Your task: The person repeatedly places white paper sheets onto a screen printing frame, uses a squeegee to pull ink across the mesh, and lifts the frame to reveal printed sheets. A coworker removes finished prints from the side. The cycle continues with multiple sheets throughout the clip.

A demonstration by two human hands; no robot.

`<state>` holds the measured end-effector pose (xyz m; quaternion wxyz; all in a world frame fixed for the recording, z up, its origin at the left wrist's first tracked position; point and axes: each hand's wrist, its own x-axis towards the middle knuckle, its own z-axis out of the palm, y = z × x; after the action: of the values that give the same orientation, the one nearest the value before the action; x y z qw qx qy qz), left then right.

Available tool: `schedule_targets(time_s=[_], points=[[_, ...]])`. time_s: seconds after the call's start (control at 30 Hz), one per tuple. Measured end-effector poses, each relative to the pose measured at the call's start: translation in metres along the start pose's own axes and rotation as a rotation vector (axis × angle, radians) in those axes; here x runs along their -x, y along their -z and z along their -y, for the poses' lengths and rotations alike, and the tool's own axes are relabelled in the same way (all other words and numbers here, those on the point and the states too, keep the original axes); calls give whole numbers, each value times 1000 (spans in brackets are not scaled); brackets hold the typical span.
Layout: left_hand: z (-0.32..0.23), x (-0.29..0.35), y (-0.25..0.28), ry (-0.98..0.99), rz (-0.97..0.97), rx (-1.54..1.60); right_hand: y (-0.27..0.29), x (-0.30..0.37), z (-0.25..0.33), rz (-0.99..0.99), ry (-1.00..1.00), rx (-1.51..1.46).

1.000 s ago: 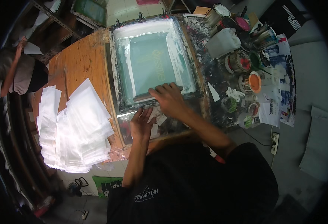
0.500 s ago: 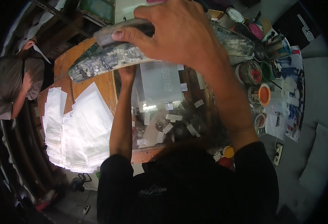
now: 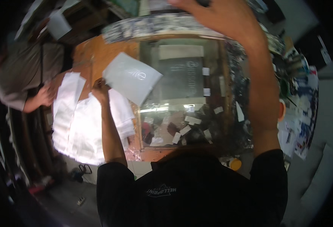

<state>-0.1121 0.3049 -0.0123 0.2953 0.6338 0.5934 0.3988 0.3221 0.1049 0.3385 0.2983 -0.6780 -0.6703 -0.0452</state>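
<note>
Whitish sheet [image 3: 130,77] in left hand [image 3: 100,91], right hand [image 3: 221,15] partly out of view

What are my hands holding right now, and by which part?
Your left hand holds the sheet near its left corner. Your right hand overlaps the frame but is cut off at the picture's top, so its hold cannot be told.

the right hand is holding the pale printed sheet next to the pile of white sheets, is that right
Not quite: the head view shows the left hand holding the pale printed sheet next to the pile of white sheets.
</note>
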Motion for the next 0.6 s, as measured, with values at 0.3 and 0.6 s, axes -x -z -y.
schedule_targets(time_s=[0.3, 0.6], points=[[3, 187, 32, -482, 220, -896, -2, -7, 32, 10, -217, 195], [-120, 262, -178, -688, 495, -455, -14, -13, 35, 187, -81, 74]])
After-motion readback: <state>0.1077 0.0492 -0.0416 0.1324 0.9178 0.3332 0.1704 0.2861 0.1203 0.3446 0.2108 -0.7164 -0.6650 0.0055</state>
